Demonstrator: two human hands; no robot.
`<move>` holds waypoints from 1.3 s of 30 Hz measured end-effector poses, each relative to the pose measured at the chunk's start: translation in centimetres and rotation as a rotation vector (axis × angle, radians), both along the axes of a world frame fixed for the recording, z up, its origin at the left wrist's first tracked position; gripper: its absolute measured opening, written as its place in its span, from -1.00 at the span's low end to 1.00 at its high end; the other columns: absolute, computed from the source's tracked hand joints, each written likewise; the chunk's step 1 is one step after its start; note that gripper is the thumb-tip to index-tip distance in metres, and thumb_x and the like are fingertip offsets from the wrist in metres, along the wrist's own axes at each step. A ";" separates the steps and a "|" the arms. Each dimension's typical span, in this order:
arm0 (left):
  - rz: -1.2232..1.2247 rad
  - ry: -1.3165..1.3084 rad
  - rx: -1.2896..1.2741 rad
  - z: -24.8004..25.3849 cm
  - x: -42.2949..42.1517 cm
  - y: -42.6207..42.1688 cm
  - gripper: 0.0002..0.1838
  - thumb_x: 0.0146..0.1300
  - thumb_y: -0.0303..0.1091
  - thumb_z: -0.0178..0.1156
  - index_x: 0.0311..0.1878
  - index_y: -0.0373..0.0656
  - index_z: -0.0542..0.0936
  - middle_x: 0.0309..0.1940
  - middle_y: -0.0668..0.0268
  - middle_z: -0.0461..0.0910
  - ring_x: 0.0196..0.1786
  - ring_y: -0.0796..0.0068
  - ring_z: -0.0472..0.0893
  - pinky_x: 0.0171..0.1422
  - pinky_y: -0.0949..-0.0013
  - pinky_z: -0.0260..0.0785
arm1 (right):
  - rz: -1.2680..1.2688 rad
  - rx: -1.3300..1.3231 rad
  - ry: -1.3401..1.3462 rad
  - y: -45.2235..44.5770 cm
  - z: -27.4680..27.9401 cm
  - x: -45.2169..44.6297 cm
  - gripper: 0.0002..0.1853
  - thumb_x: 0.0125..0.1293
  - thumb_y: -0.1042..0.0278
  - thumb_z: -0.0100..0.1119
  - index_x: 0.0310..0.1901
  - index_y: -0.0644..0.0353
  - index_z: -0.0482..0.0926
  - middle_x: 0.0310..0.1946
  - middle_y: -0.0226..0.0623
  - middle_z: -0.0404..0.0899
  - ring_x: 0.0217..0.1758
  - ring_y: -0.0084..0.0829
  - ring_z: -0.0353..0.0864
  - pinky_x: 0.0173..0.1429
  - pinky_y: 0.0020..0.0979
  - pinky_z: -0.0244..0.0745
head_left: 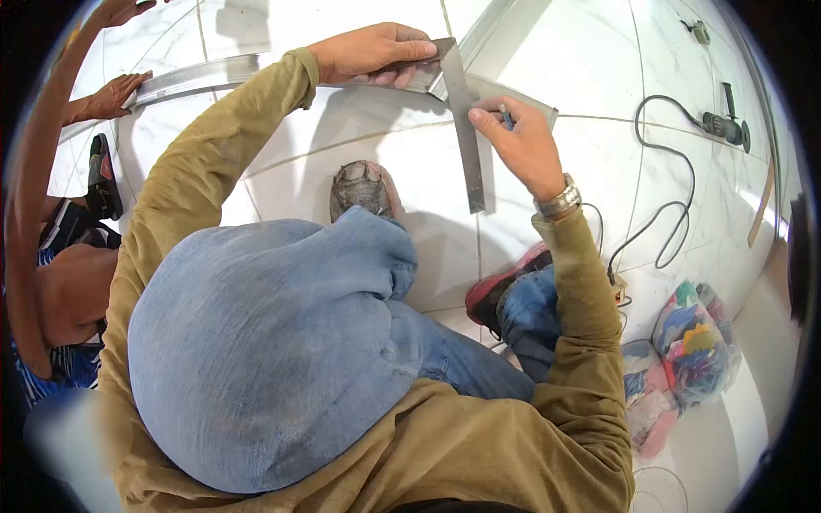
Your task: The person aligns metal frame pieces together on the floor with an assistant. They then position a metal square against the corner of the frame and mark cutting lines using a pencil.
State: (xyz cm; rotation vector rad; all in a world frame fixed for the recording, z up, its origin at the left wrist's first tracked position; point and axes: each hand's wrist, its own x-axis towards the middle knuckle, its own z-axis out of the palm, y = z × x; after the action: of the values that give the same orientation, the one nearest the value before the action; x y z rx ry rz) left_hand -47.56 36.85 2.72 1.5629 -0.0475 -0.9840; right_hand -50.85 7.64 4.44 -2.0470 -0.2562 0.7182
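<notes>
My left hand [375, 56] is closed around the short dark arm of a metal square, against a silvery metal profile on the tiled floor. The square's long blade [463, 141] crosses the profile and reaches toward me. Beside the blade, my right hand [523, 144] pinches a slim pencil or marker [506, 116] between thumb and fingers; its exact kind is unclear. The metal profile [201, 77] runs left beneath my sleeve, and another metal length [487, 34] meets it near the square at an angle.
At the left, another person's hand [109, 97] rests at the profile's end. An angle grinder [727, 126] with a looping black cord [676, 205] lies on the floor at right. A plastic bag of coloured cloth [697, 346] sits lower right. My shoe [363, 188] stands below the profile.
</notes>
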 end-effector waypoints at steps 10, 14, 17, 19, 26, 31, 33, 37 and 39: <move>0.067 -0.082 0.028 -1.4 -1.1 -0.7 -0.63 0.65 0.02 0.06 0.01 -0.12 0.58 -0.27 0.45 0.60 -0.30 0.70 0.55 -0.19 0.55 0.45 | 0.086 -0.036 -0.001 -0.4 -0.6 0.1 -0.66 0.38 0.12 0.36 -0.13 0.30 0.74 -0.48 -0.31 0.63 -0.44 -0.46 0.51 -0.26 -0.35 0.46; 0.084 -0.027 0.038 -0.9 -1.0 -1.2 -0.68 0.62 -0.06 0.14 0.03 -0.13 0.62 -0.28 0.43 0.63 -0.28 0.66 0.59 -0.18 0.50 0.51 | 0.119 -0.047 0.083 -0.8 -0.5 0.4 -0.65 0.39 0.11 0.35 -0.13 0.31 0.74 -0.48 -0.31 0.62 -0.43 -0.46 0.52 -0.25 -0.34 0.47; 0.086 -0.013 0.064 -0.1 -0.5 -1.2 -0.70 0.60 -0.09 0.17 -0.01 -0.15 0.66 -0.28 0.41 0.67 -0.27 0.66 0.61 -0.18 0.50 0.54 | 0.159 -0.082 0.132 -0.6 -0.2 0.7 -0.65 0.40 0.11 0.34 -0.14 0.31 0.75 -0.46 -0.29 0.64 -0.41 -0.47 0.53 -0.23 -0.33 0.48; 0.069 -0.007 0.073 -0.3 -0.3 -1.2 -0.70 0.59 -0.10 0.18 -0.02 -0.15 0.68 -0.28 0.40 0.69 -0.26 0.66 0.63 -0.18 0.51 0.55 | 0.150 -0.052 0.193 -0.5 -0.3 0.5 -0.69 0.42 0.10 0.36 -0.16 0.24 0.72 -0.50 -0.51 0.50 -0.51 -0.67 0.41 -0.43 -0.53 0.29; 0.118 -0.007 0.134 -0.1 -0.3 -1.4 -0.68 0.55 -0.11 0.24 0.06 -0.17 0.72 -0.26 0.36 0.74 -0.24 0.65 0.69 -0.17 0.53 0.60 | 0.125 -0.031 0.099 -1.9 -0.7 1.6 -0.72 0.39 0.23 0.28 -0.09 0.29 0.78 -0.41 -0.28 0.68 -0.40 -0.51 0.56 -0.23 -0.40 0.48; 0.175 0.020 0.130 -0.5 -0.5 -1.4 -0.70 0.51 -0.15 0.29 0.05 -0.19 0.75 -0.22 0.33 0.76 -0.21 0.63 0.72 -0.18 0.52 0.62 | -0.302 0.175 0.194 -2.0 2.2 3.8 -0.66 0.42 0.31 0.13 0.07 0.26 0.77 -0.30 -0.35 0.71 -0.47 -0.66 0.51 -0.37 -0.56 0.35; 0.190 0.034 0.105 0.0 -0.5 -1.5 -0.70 0.50 -0.17 0.31 0.06 -0.20 0.76 -0.21 0.32 0.77 -0.22 0.61 0.72 -0.17 0.51 0.63 | -0.290 0.113 0.194 -2.0 3.2 4.1 -0.64 0.43 0.31 0.12 0.12 0.28 0.74 -0.28 -0.33 0.71 -0.49 -0.72 0.50 -0.42 -0.60 0.31; 0.202 0.016 0.114 0.0 -0.6 -1.5 -0.70 0.49 -0.18 0.31 0.07 -0.21 0.77 -0.21 0.31 0.77 -0.23 0.60 0.72 -0.18 0.51 0.63 | -0.340 0.187 0.109 -1.7 1.8 4.2 -0.60 0.55 0.17 0.05 0.09 0.29 0.73 -0.44 -0.40 0.61 -0.44 -0.67 0.47 -0.40 -0.60 0.28; 0.165 0.015 0.037 -0.1 -0.5 -1.3 -0.68 0.49 -0.17 0.32 0.09 -0.20 0.76 -0.21 0.31 0.78 -0.21 0.60 0.73 -0.18 0.51 0.62 | -0.414 0.265 0.092 -1.7 1.7 4.4 -0.55 0.55 0.05 0.05 0.06 0.27 0.75 -0.45 -0.38 0.62 -0.44 -0.61 0.51 -0.32 -0.54 0.36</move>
State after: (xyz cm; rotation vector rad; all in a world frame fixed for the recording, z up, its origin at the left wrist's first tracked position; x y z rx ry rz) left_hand -48.08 35.53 2.62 1.5667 0.1090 -0.8709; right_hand -46.41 5.91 6.15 -1.7330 0.1199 0.4884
